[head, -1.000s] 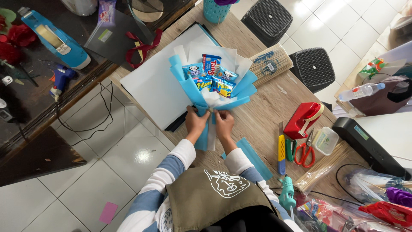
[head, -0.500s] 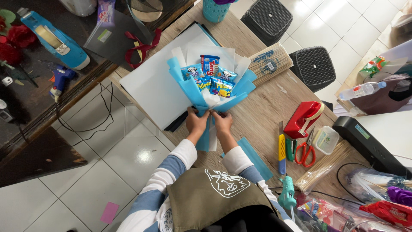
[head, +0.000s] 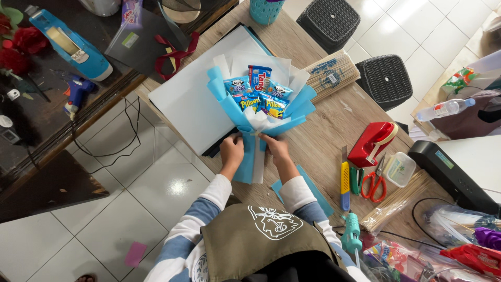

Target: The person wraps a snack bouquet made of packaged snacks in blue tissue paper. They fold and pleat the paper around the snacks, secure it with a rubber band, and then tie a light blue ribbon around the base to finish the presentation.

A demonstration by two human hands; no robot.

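A: Where are the hands?

B: The left hand and right hand are both curled closed around the narrow neck of a snack bouquet, gripping it from either side; the fingertips look pinched into the paper, though they are partly hidden.

A: And the bouquet?

B: It lies on a wooden table, partly over a white sheet. Blue and white wrapping fans outward around several small snack packets.

One head-worn camera looks steeply down from well above onto the wooden table.
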